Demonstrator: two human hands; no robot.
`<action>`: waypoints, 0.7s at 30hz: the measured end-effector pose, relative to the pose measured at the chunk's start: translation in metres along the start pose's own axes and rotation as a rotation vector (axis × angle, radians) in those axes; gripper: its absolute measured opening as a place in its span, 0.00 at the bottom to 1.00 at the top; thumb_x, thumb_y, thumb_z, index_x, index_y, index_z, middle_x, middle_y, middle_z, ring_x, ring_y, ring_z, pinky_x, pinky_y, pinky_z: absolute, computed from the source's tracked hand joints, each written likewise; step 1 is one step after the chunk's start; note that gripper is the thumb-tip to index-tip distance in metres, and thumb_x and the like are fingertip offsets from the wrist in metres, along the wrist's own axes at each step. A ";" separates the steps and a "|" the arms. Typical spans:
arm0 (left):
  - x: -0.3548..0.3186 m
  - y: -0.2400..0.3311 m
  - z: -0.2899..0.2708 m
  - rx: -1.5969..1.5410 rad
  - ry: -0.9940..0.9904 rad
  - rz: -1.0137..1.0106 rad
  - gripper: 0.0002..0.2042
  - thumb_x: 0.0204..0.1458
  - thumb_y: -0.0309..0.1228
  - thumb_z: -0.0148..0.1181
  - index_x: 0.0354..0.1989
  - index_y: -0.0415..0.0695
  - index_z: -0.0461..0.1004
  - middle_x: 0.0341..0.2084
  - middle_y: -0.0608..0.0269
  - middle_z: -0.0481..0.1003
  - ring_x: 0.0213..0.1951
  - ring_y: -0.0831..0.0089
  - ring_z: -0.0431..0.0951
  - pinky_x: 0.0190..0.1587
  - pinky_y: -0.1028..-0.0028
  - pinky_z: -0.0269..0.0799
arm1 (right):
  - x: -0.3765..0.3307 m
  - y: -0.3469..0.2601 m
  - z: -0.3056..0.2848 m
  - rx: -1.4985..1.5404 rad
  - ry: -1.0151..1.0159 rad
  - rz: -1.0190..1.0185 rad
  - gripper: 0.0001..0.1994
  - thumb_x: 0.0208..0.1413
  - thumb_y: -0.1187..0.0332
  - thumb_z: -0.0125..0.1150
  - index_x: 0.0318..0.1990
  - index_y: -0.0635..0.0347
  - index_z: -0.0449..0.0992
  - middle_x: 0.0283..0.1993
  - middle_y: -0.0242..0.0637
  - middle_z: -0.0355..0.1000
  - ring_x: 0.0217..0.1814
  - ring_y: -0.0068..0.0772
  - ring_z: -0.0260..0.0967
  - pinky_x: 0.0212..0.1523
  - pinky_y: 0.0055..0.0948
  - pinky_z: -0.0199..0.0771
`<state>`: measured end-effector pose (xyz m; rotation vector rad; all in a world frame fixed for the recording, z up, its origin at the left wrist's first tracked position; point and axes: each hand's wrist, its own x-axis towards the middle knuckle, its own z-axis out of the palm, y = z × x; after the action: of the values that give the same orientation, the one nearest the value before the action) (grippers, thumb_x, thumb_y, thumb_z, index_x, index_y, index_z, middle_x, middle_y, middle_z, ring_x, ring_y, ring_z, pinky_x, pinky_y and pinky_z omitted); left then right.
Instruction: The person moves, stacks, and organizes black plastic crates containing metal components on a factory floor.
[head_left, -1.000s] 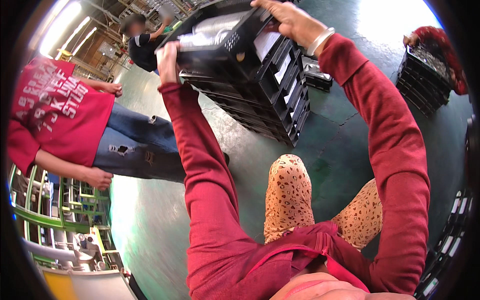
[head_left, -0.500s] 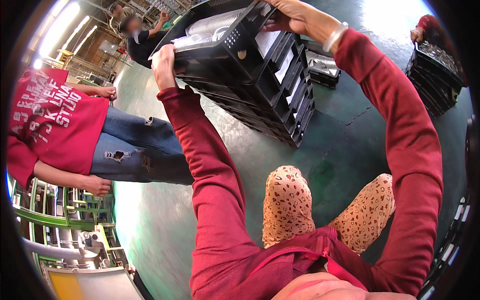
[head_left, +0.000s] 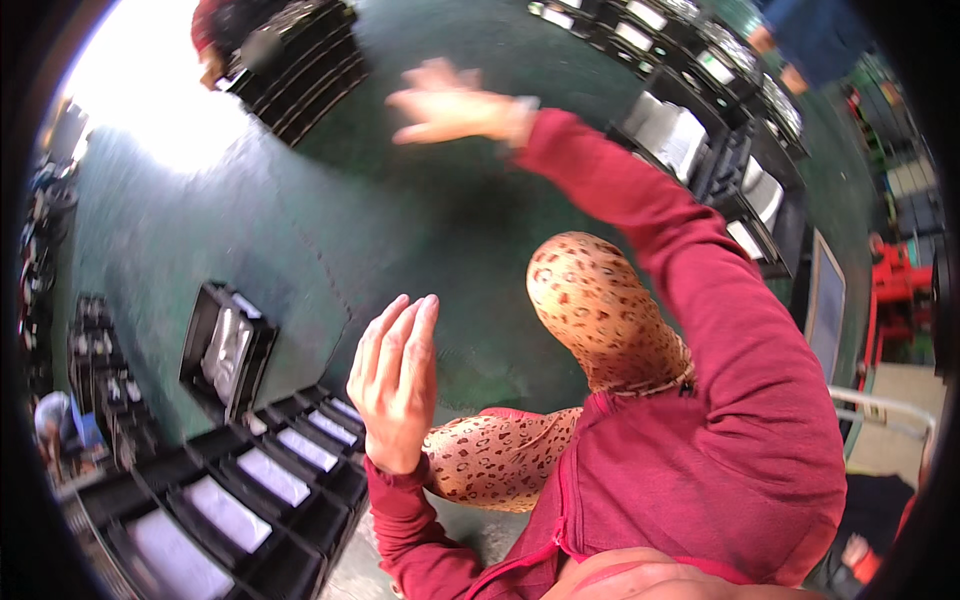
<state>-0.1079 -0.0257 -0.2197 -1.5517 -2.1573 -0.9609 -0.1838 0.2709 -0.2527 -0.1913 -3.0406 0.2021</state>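
Left hand (head_left: 395,385), empty and unclenched, is near the black crate stack (head_left: 243,490) at eight o'clock; right hand (head_left: 445,103), likewise empty, is blurred at twelve. Judged rigid, likely heavy; best held at opposite rims.

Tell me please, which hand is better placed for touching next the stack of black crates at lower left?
Probably the left hand: open and apparently empty, it appears beside the stack of black crates. The right hand extends much farther away.
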 end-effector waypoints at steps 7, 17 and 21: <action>0.030 -0.046 0.052 -0.295 -0.371 -0.300 0.08 0.51 0.31 0.55 0.34 0.40 0.75 0.22 0.54 0.74 0.25 0.61 0.74 0.30 0.68 0.69 | -0.232 0.332 0.018 0.062 -0.156 0.799 0.34 0.54 0.51 0.48 0.63 0.64 0.50 0.66 0.51 0.47 0.69 0.42 0.41 0.66 0.31 0.42; 0.051 0.012 0.396 -1.454 -0.781 -0.888 0.21 0.54 0.35 0.52 0.48 0.28 0.66 0.41 0.48 0.72 0.42 0.66 0.73 0.43 0.69 0.72 | -0.173 0.537 0.105 -0.028 -0.393 0.778 0.32 0.42 0.71 0.42 0.62 0.61 0.55 0.49 0.54 0.67 0.51 0.42 0.65 0.49 0.32 0.64; 0.014 0.149 0.495 -1.412 -0.215 -0.947 0.23 0.52 0.35 0.57 0.52 0.33 0.61 0.40 0.55 0.68 0.42 0.71 0.71 0.43 0.73 0.70 | -0.212 0.619 0.129 0.119 -0.316 0.588 0.26 0.37 0.68 0.51 0.48 0.68 0.67 0.38 0.46 0.72 0.36 0.39 0.67 0.42 0.29 0.66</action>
<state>0.0880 0.3466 -0.5199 -0.7725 -2.3914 -3.1982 0.0869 0.8359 -0.4823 -1.1413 -3.1633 0.4897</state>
